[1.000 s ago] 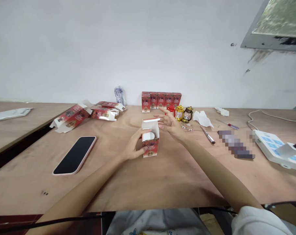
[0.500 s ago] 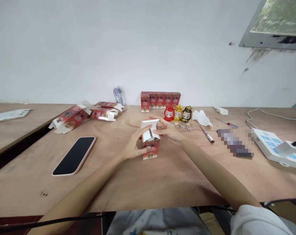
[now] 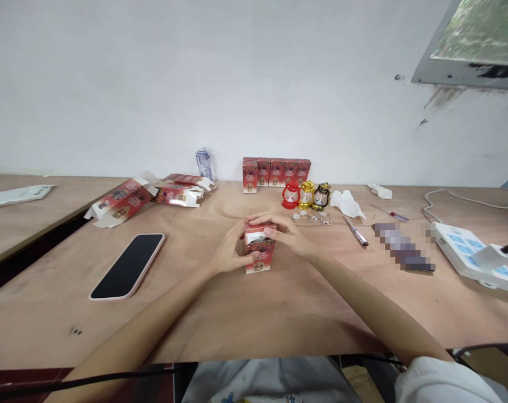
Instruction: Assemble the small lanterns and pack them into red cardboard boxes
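Observation:
A small red carton (image 3: 260, 253) stands upright on the wooden table (image 3: 254, 313) in the middle. My left hand (image 3: 227, 252) wraps round its left side, thumb on the front. My right hand (image 3: 287, 232) lies over the top, fingers pressing the lid flap down. The lid is nearly closed; a strip of white flap still shows. What is inside the carton is hidden.
A row of closed red cartons (image 3: 276, 172) stands at the wall, with red, gold and black toy lanterns (image 3: 306, 195) in front. Flat unfolded cartons (image 3: 148, 196) lie at the left, a phone (image 3: 127, 266) nearer. A screwdriver (image 3: 357, 231), tissue (image 3: 346, 202) and power strip (image 3: 474, 254) lie right.
My right hand came back from the lanterns to the carton and folded the raised lid down. The left hand kept hold of the carton.

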{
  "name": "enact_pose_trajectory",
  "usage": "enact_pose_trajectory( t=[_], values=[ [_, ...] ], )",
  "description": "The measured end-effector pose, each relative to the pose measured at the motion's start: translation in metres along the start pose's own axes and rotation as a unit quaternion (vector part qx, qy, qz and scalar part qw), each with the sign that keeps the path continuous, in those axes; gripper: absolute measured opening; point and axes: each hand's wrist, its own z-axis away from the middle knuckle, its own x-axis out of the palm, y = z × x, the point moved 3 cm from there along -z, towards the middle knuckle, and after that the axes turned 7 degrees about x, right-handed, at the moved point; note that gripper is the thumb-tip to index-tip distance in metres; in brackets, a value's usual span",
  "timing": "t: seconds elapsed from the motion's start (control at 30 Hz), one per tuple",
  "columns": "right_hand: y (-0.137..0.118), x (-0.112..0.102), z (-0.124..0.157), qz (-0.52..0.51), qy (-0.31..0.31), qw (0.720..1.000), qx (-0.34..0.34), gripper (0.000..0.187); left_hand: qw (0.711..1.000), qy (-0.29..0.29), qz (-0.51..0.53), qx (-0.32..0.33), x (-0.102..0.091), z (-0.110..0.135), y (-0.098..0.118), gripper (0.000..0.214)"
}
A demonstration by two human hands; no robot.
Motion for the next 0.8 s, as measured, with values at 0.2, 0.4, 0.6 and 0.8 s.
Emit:
enact_pose_trajectory(
  t=[0.2, 0.4, 0.6, 0.8],
  values=[
    [0.002, 0.001, 0.003, 0.08, 0.018, 0.996, -0.018, 0.03, 0.992, 0.129, 0.004, 0.0, 0.016, 0.019, -0.018, 0.076],
    [0.008, -0.004, 0.013, 0.201, -0.021, 0.978, -0.044, 0.034, 0.992, 0.081, 0.075, -0.056, 0.02, 0.017, -0.016, 0.087],
    [0.013, -0.004, 0.022, 0.364, 0.006, 0.927, -0.086, 0.047, 0.995, -0.004, 0.028, -0.095, 0.026, 0.014, -0.021, 0.1],
    [0.018, -0.026, 0.003, 0.482, 0.08, 0.872, 0.015, 0.045, 0.956, -0.158, -0.203, -0.139, 0.032, 0.014, -0.03, 0.066]
  ],
)
